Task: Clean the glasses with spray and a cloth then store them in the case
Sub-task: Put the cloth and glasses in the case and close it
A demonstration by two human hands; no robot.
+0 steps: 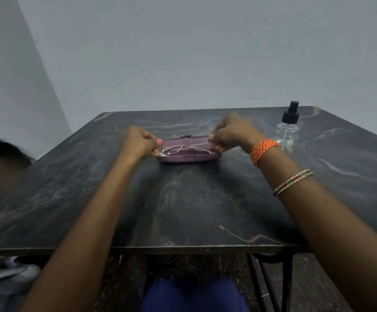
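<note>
A pair of clear-framed glasses (186, 146) is held just over an open purple case (189, 157) lying on the dark marble table (183, 199). My left hand (139, 143) pinches the left end of the frame. At the right end, my right hand (230, 131) grips the other side. The case's lid stands open behind the glasses. A clear spray bottle (288, 128) with a black nozzle stands upright to the right of my right hand. No cloth is in view.
A grey wall rises right behind the table's far edge. Another person's head (1, 163) shows at the left edge of the table. The table's near edge (183, 247) runs above my lap, with black metal legs at the right.
</note>
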